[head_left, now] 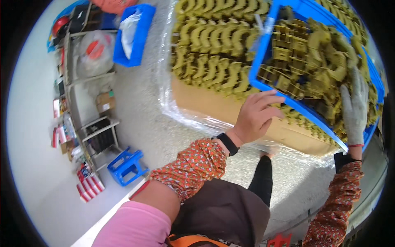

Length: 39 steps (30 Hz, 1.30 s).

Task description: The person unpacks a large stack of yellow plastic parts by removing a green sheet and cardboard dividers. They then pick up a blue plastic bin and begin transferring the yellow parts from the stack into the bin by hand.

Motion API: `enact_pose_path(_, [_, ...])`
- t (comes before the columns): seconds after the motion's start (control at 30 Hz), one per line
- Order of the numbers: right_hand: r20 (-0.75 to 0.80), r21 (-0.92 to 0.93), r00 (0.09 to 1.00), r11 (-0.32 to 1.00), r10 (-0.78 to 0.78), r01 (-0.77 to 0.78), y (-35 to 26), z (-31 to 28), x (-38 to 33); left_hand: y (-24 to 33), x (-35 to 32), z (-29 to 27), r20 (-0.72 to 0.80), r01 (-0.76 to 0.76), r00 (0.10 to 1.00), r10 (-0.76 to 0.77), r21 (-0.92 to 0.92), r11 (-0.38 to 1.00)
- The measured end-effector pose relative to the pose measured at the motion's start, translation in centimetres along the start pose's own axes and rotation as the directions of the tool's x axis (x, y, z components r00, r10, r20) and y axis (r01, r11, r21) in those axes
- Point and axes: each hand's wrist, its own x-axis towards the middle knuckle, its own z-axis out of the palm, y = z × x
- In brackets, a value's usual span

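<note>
Speckled grey flooring (142, 96) and a plain white wall (33, 123) surround the work. Close to the middle, the person's bare left grip (253, 117) hangs by the near rim of a blue plastic crate (256, 68), fingers apart, slightly bent, with nothing between them; whether the fingertips touch the rim cannot be told. Their right grip (354, 107), in a pale grey knitted glove (356, 123), reaches into the crate over olive-brown curved pieces (331, 61); whether it is clamped on one cannot be told. Beside those lie olive lattice-like pieces (286, 53).

The step in hand looks to be handling loose pieces inside the crate; a next move would call for gloved fingers settling firmly on one piece without snagging its neighbours.

Around the crate, rows of olive crescent-shaped pieces (222, 35) lie over brown cardboard (197, 96), edged by clear plastic wrap (165, 99). Farther left, a blue plastic stool (126, 166) stands near a metal-framed shelf rack (92, 78), and a blue rectangular bin (144, 29) holds a white plastic bag (128, 33).
</note>
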Motion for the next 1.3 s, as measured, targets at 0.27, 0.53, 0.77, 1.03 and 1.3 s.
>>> enact_pose_path(0.27, [-0.108, 0.088, 0.979, 0.983, 0.171, -0.162, -1.7, 2.4, -0.5, -15.4, -17.7, -9.0, -0.367, 0.76, 0.474, -0.8, -0.289, 0.582])
enact_pose_path(0.53, [-0.104, 0.435, 0.91, 0.841, 0.402, -0.322, -19.1, -0.7, -9.8, -29.3, -13.9, -18.7, -0.341, 0.652, 0.757, -0.557, 0.343, 0.677])
enact_pose_path(0.77, [0.324, 0.597, 0.906, 0.683, 0.273, -0.42, -31.2, 3.4, -16.2, -36.6, -9.8, -19.7, -0.245, 0.92, 0.391, -0.887, 0.076, 0.384])
enact_pose_path(1.03, [0.525, 0.621, 0.847, 0.641, 0.088, -0.452, -35.7, 6.8, -17.9, -45.6, -14.0, -25.4, -0.21, 0.779, 0.556, -0.804, 0.467, 0.417])
enact_pose_path(1.3, [0.635, 0.522, 0.77, 0.699, 0.065, -0.49, -36.1, 9.2, -18.1, -43.9, -9.9, -25.7, -0.207, 0.736, 0.672, -0.711, 0.075, 0.673])
